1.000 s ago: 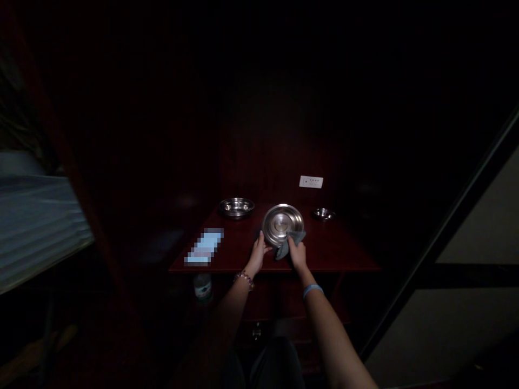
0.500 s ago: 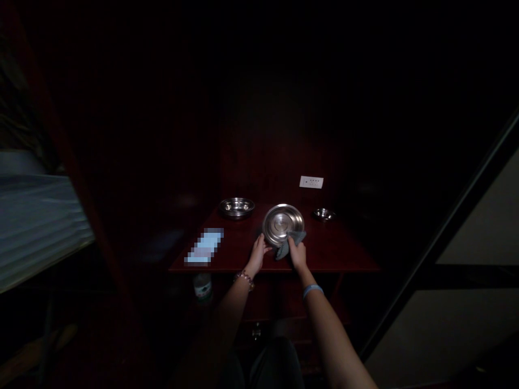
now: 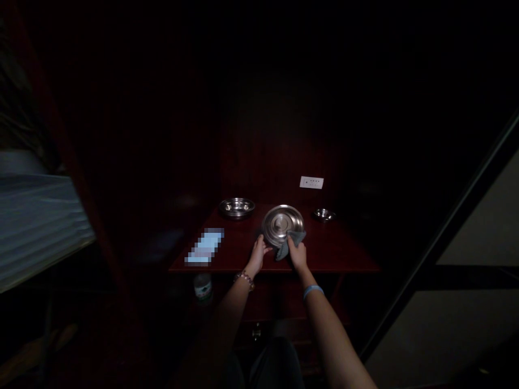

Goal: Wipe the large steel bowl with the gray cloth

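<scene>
A round, shiny metal plate (image 3: 281, 221) is held up at a tilt above the dark red desktop (image 3: 343, 254). My left hand (image 3: 257, 255) grips its lower left rim, thumb on the near face and fingers behind. At the lower right rim, my right hand (image 3: 297, 253) is closed on a grey cloth (image 3: 283, 249), which is pressed against the plate. Behind and to the left sit shallow metal dishes (image 3: 237, 208) that look stacked. A smaller metal bowl (image 3: 324, 215) stands at the right.
A blurred-out, bright flat object (image 3: 205, 247) lies on the desktop's left side. Below the front edge is a bottle (image 3: 203, 287). A white socket panel (image 3: 311, 182) is on the back wall. Dark side panels flank the desktop.
The plate has shifted very slightly, and the reflections on its face differ. Both hands keep nearly the same place and hold.
</scene>
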Motion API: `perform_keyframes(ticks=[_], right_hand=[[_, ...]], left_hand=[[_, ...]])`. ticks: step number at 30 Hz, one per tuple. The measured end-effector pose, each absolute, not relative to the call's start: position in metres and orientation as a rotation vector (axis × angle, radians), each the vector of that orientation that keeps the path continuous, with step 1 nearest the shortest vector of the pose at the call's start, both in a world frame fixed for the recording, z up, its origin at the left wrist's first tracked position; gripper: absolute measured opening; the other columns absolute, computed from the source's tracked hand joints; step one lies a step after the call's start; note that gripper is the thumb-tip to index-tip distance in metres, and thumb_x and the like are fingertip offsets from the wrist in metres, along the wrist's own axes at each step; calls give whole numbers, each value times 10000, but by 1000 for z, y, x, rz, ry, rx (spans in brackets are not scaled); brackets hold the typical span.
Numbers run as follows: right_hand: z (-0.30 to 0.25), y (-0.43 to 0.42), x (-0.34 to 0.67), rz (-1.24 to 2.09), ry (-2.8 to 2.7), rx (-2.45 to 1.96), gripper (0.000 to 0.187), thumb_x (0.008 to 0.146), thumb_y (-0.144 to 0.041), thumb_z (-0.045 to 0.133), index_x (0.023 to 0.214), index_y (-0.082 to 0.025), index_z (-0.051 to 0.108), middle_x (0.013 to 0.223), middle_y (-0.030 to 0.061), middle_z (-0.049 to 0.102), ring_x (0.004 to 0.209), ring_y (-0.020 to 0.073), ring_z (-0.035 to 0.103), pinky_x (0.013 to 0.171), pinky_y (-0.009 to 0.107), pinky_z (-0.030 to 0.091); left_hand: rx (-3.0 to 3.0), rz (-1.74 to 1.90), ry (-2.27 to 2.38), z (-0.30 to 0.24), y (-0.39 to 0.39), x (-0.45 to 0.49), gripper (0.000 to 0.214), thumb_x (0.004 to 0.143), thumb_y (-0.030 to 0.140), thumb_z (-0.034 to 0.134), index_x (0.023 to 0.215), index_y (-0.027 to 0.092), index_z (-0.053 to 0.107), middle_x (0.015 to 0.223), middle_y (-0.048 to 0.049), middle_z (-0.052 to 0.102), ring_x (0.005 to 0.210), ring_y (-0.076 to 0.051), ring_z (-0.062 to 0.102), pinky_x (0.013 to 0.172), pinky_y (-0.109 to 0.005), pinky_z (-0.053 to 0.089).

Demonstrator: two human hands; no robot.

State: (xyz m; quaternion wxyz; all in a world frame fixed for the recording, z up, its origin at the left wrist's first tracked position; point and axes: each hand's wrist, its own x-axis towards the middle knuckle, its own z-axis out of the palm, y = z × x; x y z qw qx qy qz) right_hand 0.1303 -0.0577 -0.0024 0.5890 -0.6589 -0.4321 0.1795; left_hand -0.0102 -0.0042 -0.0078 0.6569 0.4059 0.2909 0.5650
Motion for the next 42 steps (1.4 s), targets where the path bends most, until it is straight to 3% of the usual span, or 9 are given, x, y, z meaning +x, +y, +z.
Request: perform_keyframes(ticks=[10,19,35,42], right_hand=[[-5,-55,132,433,-1013,-1468,543,814,-585,546,989,-111,745,959,140,754,945,269,707,854,323,520],[-4,-56,131,435,-996,-1476,542,799,-595,562,939,-106,749,947,139,756,955,277,704,837,320,523],[-7,-55,131,429,-970,-1424,489,780,-575,609,911,-128,759,914,123,762,926,273,711,817,308,526],[-6,-56,131,432,-980,-1418,504,786,-580,603,909,-116,757,922,132,760,928,280,709,806,310,527]], left_hand=[[906,1267,645,-8,-3,-11,458,807,538,588,993,121,616,959,-128,680,859,-193,631,739,-309,534],[871,1296,706,-9,-1,-8,407,878,471,534,1035,104,615,1037,-151,665,882,-187,634,751,-315,548],[859,1308,694,-10,1,-8,365,898,431,519,1013,105,637,974,-131,688,836,-180,644,708,-300,544],[832,1309,685,-11,1,-8,372,865,444,575,1002,103,635,961,-129,676,822,-173,631,684,-284,535]])
